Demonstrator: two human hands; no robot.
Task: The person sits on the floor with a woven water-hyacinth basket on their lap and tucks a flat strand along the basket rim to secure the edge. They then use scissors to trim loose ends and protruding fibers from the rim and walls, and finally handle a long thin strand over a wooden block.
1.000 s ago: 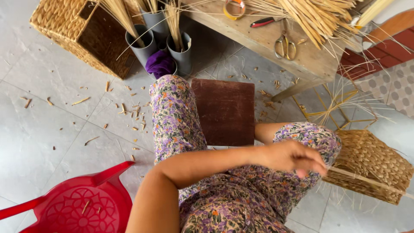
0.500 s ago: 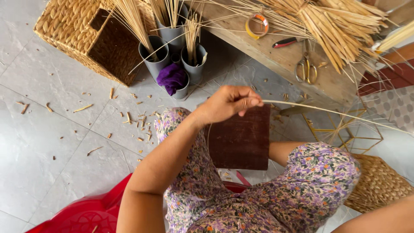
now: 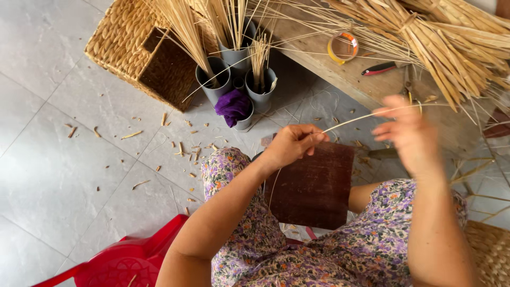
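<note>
Fingers of our left hand [image 3: 289, 146] pinch one thin straw strand [image 3: 350, 120] above the brown board [image 3: 313, 188] on our lap. Our right hand [image 3: 406, 133], blurred, hangs spread beside the strand's far end; we cannot tell whether it touches. Grey cups [image 3: 214, 87] of straw stand on the floor [image 3: 64, 159] ahead.

Woven basket [image 3: 125, 40], grey tubes [image 3: 212, 85], tape roll [image 3: 342, 47]

Pale grey tiled floor [image 3: 58, 159] below me, littered with straw scraps, low wooden bench [image 3: 340, 74] ahead, red plastic stool [image 3: 122, 263] under me, soft daylight.
</note>
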